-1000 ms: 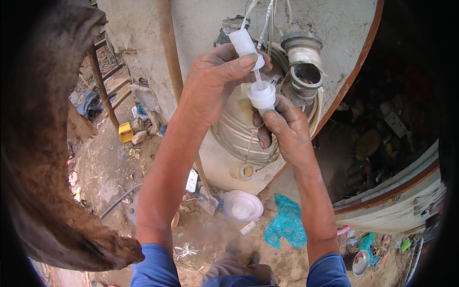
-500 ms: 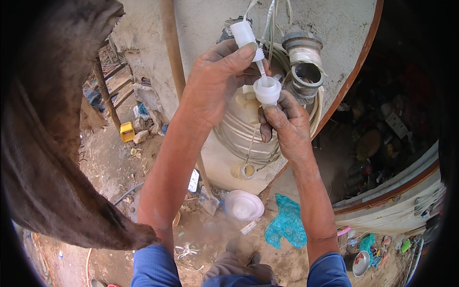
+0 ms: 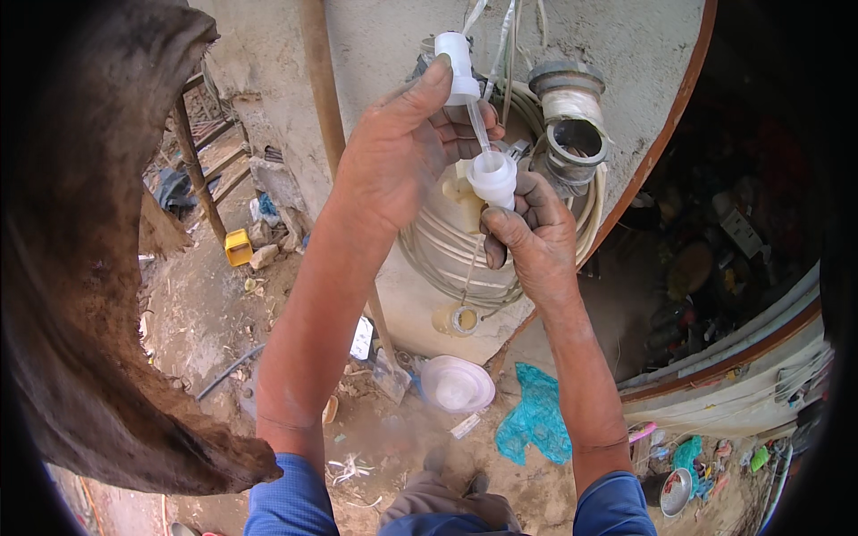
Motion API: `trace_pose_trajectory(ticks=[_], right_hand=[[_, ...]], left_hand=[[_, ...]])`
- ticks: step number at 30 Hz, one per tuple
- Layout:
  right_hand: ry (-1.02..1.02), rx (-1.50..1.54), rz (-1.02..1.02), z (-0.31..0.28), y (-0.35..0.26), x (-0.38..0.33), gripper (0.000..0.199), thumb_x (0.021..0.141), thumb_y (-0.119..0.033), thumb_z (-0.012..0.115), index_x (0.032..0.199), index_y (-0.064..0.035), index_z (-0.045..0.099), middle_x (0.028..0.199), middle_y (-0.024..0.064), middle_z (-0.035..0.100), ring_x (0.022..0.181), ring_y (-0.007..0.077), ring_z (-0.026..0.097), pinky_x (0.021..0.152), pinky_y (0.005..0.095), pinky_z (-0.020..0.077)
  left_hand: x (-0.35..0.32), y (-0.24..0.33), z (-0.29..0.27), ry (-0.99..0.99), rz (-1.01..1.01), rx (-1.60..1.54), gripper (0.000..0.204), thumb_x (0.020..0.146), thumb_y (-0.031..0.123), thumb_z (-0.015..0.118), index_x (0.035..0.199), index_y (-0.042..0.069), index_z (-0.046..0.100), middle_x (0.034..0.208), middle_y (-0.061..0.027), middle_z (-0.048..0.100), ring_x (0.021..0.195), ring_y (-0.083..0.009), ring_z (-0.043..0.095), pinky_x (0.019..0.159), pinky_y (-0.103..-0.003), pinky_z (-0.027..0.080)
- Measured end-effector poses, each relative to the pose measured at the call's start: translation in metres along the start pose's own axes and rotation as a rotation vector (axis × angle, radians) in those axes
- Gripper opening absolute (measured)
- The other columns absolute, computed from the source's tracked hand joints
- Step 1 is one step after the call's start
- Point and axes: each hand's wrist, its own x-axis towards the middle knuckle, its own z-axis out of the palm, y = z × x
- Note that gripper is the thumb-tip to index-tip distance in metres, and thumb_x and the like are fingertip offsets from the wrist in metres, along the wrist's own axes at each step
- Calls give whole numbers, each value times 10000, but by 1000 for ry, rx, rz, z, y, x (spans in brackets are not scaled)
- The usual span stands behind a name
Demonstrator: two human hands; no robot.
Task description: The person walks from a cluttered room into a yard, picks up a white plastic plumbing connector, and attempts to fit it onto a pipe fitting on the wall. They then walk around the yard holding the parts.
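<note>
On the left sits 1 yellow container [image 3: 239, 253]; nearer, 1 pale basin [image 3: 435, 380] lies left of crumpled turquoise plastic [image 3: 534, 420]. Dim clutter [image 3: 693, 268] at right is hard to make out.

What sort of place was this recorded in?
Probably an outdoor yard beside a house or shed: bare dirt ground strewn with scraps, a crumpled teal plastic bag, and a rough plastered wall.
</note>
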Motion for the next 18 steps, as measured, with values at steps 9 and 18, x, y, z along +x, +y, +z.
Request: trace_pose_trajectory(ticks=[9, 18], right_hand=[[23, -36, 20, 3, 0, 0, 382, 841, -52, 749, 1146, 29, 532, 828, 51, 645, 553, 57, 534, 458, 210, 415], [-14, -145, 67, 4, -7, -3, 387, 823, -125, 791, 1125, -5, 580, 839, 28, 638, 611, 49, 562, 502, 207, 449]], left_hand=[[2, 1, -1, 47, -50, -76, 504, 1007, 469, 509, 1146, -13, 555, 878, -150, 660, 904, -333, 650, 871, -473, 514], [2, -1, 4, -14, -54, -55, 556, 1015, 484, 476, 1185, -38, 567, 846, -123, 667, 852, -294, 658, 849, -448, 527]])
